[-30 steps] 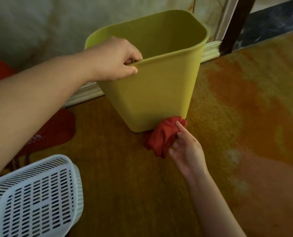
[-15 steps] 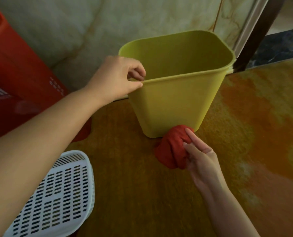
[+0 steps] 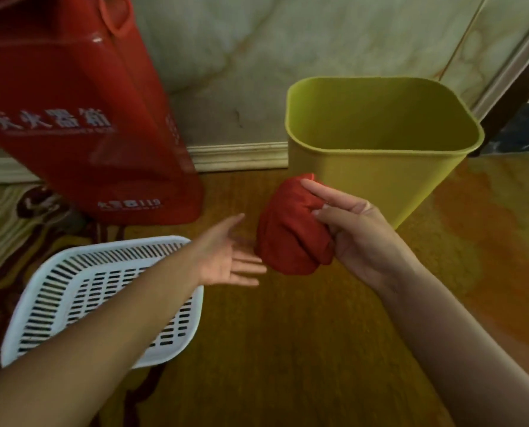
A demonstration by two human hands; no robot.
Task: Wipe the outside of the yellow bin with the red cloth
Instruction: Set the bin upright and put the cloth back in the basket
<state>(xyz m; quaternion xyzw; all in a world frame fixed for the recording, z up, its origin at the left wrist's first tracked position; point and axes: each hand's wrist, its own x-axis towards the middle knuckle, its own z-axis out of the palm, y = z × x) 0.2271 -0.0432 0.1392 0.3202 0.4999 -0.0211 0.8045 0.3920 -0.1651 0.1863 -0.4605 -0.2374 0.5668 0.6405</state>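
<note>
The yellow bin (image 3: 377, 180) stands upright on the floor by the wall, empty inside. My right hand (image 3: 358, 238) holds the bunched red cloth (image 3: 291, 232) just off the bin's near left corner; whether the cloth touches the bin's side I cannot tell. My left hand (image 3: 229, 257) is open, palm up, fingers spread, just left of the cloth and below it. It holds nothing and is clear of the bin.
A tall red box (image 3: 81, 118) with white lettering stands against the wall to the left. A white slotted plastic basket (image 3: 81, 288) lies on the floor at lower left, partly under my left forearm. A dark door frame (image 3: 519, 87) rises at the right.
My left hand has let go of the bin's rim and dropped beside the cloth, palm open. The right hand has lifted the cloth from the bin's base. The view has shifted left.
</note>
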